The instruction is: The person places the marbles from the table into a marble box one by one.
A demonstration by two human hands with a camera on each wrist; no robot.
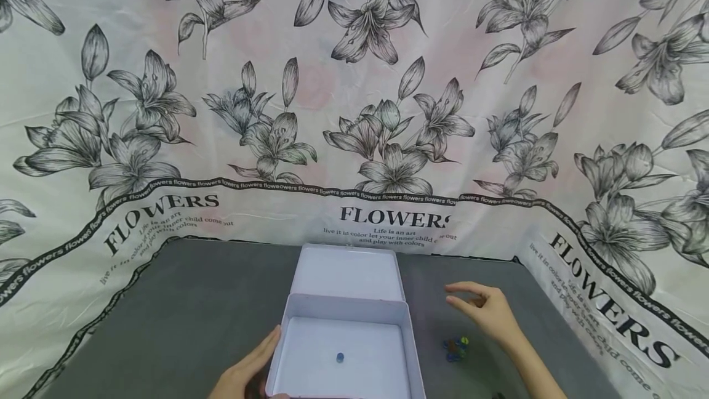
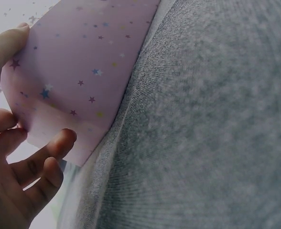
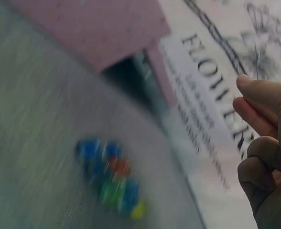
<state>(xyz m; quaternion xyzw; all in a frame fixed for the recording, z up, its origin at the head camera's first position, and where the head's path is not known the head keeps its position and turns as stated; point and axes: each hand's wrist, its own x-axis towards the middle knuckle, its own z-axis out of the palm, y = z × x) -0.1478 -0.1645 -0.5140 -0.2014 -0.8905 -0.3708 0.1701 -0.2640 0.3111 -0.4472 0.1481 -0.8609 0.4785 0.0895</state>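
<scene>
Your left hand (image 1: 247,367) holds the near-left corner of the star-printed box (image 1: 354,308); right of that grip a blue bead (image 1: 340,358) lies inside. Farther right, your right hand (image 1: 492,314), fingers loosely bent, empty, hovers just beyond small multicoloured pieces (image 1: 455,348).

Box (image 1: 349,307): smooth, soft sheen; metal or plastic, cannot tell
Cloth (image 1: 221,300): matt, woven, rough-grained
Curtain (image 1: 277,217): smooth sheet, creased, slight gloss
Pieces (image 1: 454,348): shiny, hard-looking

Soft, dim light, with heavy blur over the colourful pieces (image 3: 115,180) in the right wrist view
</scene>
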